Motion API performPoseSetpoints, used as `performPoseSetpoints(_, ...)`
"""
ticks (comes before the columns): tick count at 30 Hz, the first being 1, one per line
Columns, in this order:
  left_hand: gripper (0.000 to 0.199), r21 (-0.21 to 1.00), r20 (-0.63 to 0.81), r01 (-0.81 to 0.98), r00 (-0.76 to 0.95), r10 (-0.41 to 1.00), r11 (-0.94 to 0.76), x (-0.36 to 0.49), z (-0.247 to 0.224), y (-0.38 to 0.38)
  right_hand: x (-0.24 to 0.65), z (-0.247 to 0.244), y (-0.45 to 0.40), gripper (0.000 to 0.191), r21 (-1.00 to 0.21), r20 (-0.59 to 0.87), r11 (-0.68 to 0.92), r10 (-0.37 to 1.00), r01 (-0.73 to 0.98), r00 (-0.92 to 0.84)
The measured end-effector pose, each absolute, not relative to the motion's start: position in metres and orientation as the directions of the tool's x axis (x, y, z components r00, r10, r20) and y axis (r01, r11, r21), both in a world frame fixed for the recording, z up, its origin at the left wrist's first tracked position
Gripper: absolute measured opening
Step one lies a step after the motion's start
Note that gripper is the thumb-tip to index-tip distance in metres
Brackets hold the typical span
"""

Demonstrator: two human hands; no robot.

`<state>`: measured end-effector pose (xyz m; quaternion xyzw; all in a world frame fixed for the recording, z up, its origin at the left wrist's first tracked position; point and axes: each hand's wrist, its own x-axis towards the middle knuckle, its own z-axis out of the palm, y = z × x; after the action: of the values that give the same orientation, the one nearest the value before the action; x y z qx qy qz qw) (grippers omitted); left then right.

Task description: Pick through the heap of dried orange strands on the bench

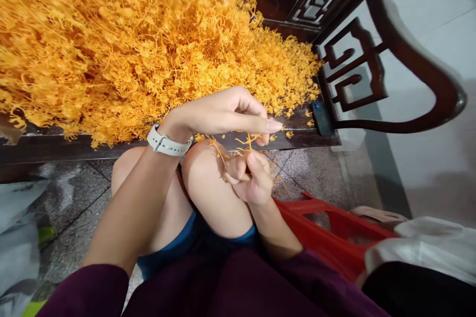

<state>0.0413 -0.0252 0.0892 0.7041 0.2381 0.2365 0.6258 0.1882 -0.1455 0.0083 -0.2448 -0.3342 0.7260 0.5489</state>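
My left hand, with a pale watch strap on its wrist, is bent over at the edge of the orange heap. Its thumb and fingertips are drawn together, and what is between them is hidden. Just below, my right hand is closed on thin, branched orange plastic pieces. Their prongs stick up towards the left fingers, and one strand hangs out on the left side of the fist. Behind both hands spreads a big heap of similar orange plastic pieces.
The heap lies on a dark wooden bench with a carved armrest at right. A dark phone rests by the armrest. A red plastic stool stands to the right, near a whitish bag. Orange bits lie on the speckled floor.
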Motion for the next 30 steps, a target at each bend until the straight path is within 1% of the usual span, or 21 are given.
performPoseSetpoints(2,0.032,0.995,0.062,0.014,0.717,0.694,-0.103,0.046,0.085,-0.027,0.187,0.01,-0.145,0.045,-0.746,0.017,-0.192,0.952,-0.638,-0.306)
performPoseSetpoints(5,0.038,0.998,0.067,-0.053,0.589,0.805,-0.044,0.061,0.077,-0.028,0.186,0.015,-0.143,0.048,-0.72,0.006,-0.226,0.943,-0.656,-0.332)
performPoseSetpoints(7,0.044,0.985,0.048,-0.17,0.442,0.896,0.032,0.07,0.072,-0.024,0.186,0.015,-0.143,0.049,-0.728,0.021,-0.23,0.934,-0.646,-0.357)
performPoseSetpoints(9,0.047,0.937,-0.007,-0.339,0.24,0.971,0.09,0.07,0.068,-0.014,0.187,0.013,-0.146,0.051,-0.773,0.062,-0.214,0.911,-0.597,-0.408)
performPoseSetpoints(11,0.043,0.891,-0.064,-0.443,0.09,0.994,0.098,0.061,0.067,-0.001,0.189,0.008,-0.151,0.052,-0.82,0.105,-0.166,0.897,-0.548,-0.43)
performPoseSetpoints(13,0.037,0.926,-0.062,-0.373,0.009,0.998,0.061,0.048,0.066,0.01,0.192,0.002,-0.156,0.05,-0.839,0.111,-0.124,0.914,-0.529,-0.39)
performPoseSetpoints(15,0.039,0.976,-0.012,-0.219,0.009,1.0,0.014,0.038,0.064,0.014,0.194,-0.002,-0.159,0.046,-0.844,0.09,-0.107,0.938,-0.526,-0.335)
performPoseSetpoints(17,0.044,0.999,0.042,-0.012,0.095,0.995,-0.041,0.038,0.057,0.012,0.195,-0.004,-0.16,0.045,-0.849,0.046,-0.128,0.949,-0.513,-0.312)
performPoseSetpoints(18,0.053,0.993,0.047,0.099,0.157,0.987,-0.063,0.041,0.052,0.01,0.194,-0.003,-0.159,0.045,-0.85,0.027,-0.141,0.95,-0.507,-0.31)
performPoseSetpoints(19,0.063,0.977,0.029,0.2,0.215,0.976,-0.073,0.045,0.047,0.008,0.193,-0.002,-0.159,0.045,-0.85,0.012,-0.153,0.951,-0.504,-0.309)
performPoseSetpoints(20,0.069,0.957,-0.005,0.281,0.255,0.967,-0.069,0.051,0.042,0.007,0.192,-0.001,-0.158,0.044,-0.846,0.004,-0.161,0.952,-0.508,-0.307)
performPoseSetpoints(21,0.069,0.941,-0.042,0.334,0.272,0.961,-0.053,0.057,0.038,0.006,0.19,0.001,-0.156,0.044,-0.837,0.002,-0.164,0.953,-0.522,-0.303)
performPoseSetpoints(22,0.063,0.934,-0.07,0.355,0.268,0.961,-0.031,0.063,0.035,0.005,0.189,0.004,-0.154,0.044,-0.823,0.002,-0.169,0.954,-0.543,-0.299)
performPoseSetpoints(24,0.041,0.944,-0.069,0.329,0.226,0.972,-0.01,0.07,0.033,0.006,0.191,0.007,-0.151,0.044,-0.776,-0.02,-0.217,0.947,-0.593,-0.32)
performPoseSetpoints(26,0.024,0.962,-0.007,0.271,0.179,0.984,-0.043,0.072,0.037,0.007,0.203,0.006,-0.147,0.046,-0.727,-0.055,-0.301,0.921,-0.618,-0.385)
performPoseSetpoints(27,0.022,0.967,0.028,0.244,0.156,0.987,-0.066,0.071,0.041,0.007,0.215,0.004,-0.147,0.047,-0.722,-0.055,-0.326,0.906,-0.61,-0.419)
performPoseSetpoints(28,0.023,0.971,0.056,0.223,0.135,0.989,-0.086,0.069,0.044,0.007,0.231,0.002,-0.146,0.049,-0.739,-0.054,-0.344,0.887,-0.58,-0.459)
performPoseSetpoints(29,0.024,0.974,0.074,0.206,0.12,0.99,-0.098,0.066,0.047,0.005,0.249,-0.001,-0.147,0.05,-0.789,-0.029,-0.318,0.874,-0.525,-0.485)
performPoseSetpoints(30,0.024,0.976,0.08,0.191,0.115,0.99,-0.101,0.063,0.049,0.004,0.27,-0.003,-0.148,0.051,-0.863,-0.013,-0.269,0.857,-0.426,-0.516)
